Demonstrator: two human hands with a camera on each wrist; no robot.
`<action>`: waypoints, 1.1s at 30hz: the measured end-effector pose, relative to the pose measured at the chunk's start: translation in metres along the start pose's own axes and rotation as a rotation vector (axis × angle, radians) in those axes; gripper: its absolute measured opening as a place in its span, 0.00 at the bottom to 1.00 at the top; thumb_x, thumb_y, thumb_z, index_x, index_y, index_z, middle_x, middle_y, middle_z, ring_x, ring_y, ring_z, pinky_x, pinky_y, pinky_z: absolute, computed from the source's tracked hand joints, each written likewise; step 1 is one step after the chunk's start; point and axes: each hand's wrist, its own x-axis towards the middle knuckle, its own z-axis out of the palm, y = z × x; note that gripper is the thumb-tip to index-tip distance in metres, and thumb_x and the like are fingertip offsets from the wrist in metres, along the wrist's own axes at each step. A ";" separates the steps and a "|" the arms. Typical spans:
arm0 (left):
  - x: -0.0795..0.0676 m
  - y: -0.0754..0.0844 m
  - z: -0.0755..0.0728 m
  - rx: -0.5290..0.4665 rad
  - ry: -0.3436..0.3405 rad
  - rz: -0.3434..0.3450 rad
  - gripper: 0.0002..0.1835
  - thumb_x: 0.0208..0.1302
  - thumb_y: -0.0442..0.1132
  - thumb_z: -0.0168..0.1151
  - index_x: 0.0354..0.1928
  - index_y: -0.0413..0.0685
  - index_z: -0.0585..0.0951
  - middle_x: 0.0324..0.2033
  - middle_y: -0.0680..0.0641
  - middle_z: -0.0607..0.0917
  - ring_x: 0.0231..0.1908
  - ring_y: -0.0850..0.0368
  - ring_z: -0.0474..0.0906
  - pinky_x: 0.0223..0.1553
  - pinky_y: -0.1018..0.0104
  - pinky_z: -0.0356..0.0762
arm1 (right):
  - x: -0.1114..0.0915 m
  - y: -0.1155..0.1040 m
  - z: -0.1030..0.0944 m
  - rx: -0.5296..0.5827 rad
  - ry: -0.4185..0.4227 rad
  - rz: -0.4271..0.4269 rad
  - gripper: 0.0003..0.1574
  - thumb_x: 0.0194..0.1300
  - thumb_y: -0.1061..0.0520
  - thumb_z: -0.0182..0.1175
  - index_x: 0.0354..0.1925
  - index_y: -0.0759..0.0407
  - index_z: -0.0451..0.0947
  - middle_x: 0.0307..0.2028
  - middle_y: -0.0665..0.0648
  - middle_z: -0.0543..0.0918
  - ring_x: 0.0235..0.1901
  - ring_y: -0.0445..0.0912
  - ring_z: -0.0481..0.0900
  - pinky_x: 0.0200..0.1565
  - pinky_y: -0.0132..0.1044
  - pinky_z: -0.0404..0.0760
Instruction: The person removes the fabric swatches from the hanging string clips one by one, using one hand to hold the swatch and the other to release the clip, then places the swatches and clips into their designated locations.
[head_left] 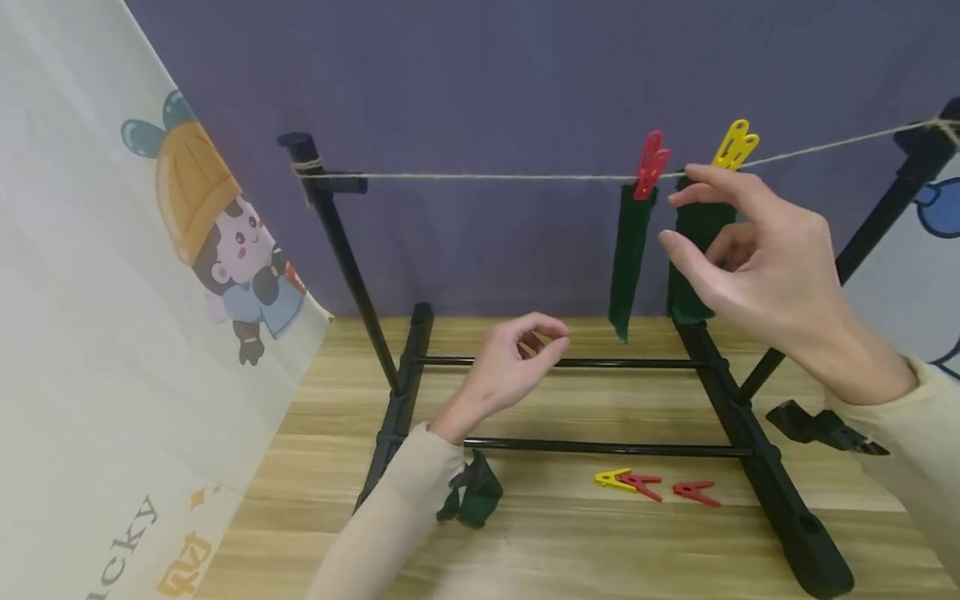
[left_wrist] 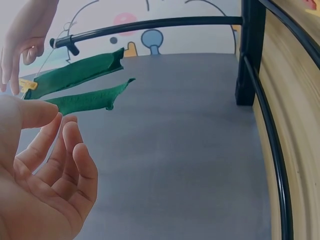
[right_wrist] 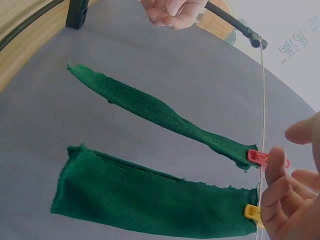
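A narrow green cloth strip hangs from the string by a red clothespin. Beside it a wider green cloth hangs from a yellow clothespin. My right hand is raised in front of the wider cloth, thumb and forefinger apart, holding nothing; it partly hides that cloth. Lower and to the left, my left hand hovers above the rack's base with loosely bent fingers and nothing between them. The left wrist view shows its palm and bent fingers empty as well.
A black rack holds up the string, its bars crossing the wooden tabletop. Loose on the wood lie a yellow clothespin, two red clothespins and a crumpled green cloth. A dark crumpled piece lies by my right sleeve.
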 end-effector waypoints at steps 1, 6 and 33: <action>0.001 0.000 0.001 -0.004 0.000 0.002 0.07 0.67 0.48 0.60 0.43 0.60 0.82 0.36 0.61 0.83 0.30 0.59 0.79 0.29 0.64 0.79 | 0.001 0.001 0.000 -0.003 -0.002 -0.004 0.41 0.55 0.62 0.68 0.66 0.51 0.68 0.50 0.52 0.82 0.14 0.27 0.71 0.22 0.18 0.68; 0.006 0.001 0.005 -0.033 0.000 0.020 0.08 0.67 0.49 0.59 0.44 0.60 0.83 0.37 0.60 0.83 0.30 0.59 0.79 0.29 0.64 0.79 | 0.005 0.004 0.003 -0.003 0.009 0.005 0.42 0.56 0.60 0.66 0.68 0.48 0.65 0.52 0.51 0.81 0.14 0.28 0.71 0.21 0.18 0.68; 0.046 0.006 0.026 -0.161 0.055 -0.047 0.18 0.66 0.47 0.61 0.58 0.61 0.78 0.52 0.56 0.82 0.36 0.54 0.79 0.36 0.66 0.77 | 0.028 0.004 0.006 0.198 -0.094 0.273 0.47 0.64 0.56 0.62 0.73 0.40 0.49 0.62 0.61 0.73 0.17 0.32 0.78 0.20 0.23 0.71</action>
